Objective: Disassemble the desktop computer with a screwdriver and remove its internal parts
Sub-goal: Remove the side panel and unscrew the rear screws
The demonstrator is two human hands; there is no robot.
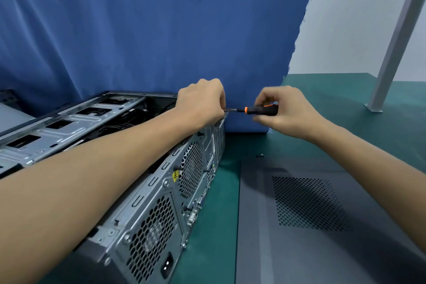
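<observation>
With the panel (311, 214) off, lying below the right hand (284, 112) whose fingers grip the screwdriver (260, 110), its tip hidden under curled fingers of the left hand (200, 101) (what they pinch unclear) at the case (161, 182) corner, internal parts remain inside.

A blue cloth (138, 30) hangs along the far edge of my green table (345, 104), reaching down to its surface. Near the table's far right corner a grey metal post (401, 37) rises from a flat foot plate (373, 107), with a white wall (345, 18) behind.
</observation>
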